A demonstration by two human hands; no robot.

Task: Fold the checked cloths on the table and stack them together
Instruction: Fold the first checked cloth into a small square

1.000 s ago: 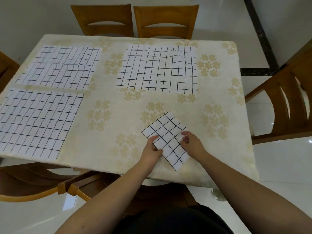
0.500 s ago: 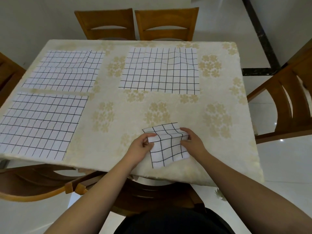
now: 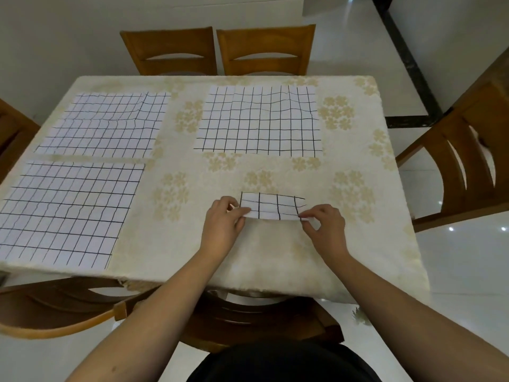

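Folded checked cloth [image 3: 271, 206] at lower centre of the frame, lying on the surface [image 3: 256, 244], pinched at its near left corner by the left hand [image 3: 223, 224] and at its near right corner by the right hand [image 3: 325, 226], probably to keep the layers aligned for a further fold. Three unfolded checked cloths, upper centre [image 3: 259, 121], upper left [image 3: 106, 124], left [image 3: 64, 212], spread flat and well apart, awaiting folding.

2 bare forearms, no sleeves in view; left hand [image 3: 221, 227]; right hand [image 3: 325, 230]; black garment [image 3: 283, 363] below.
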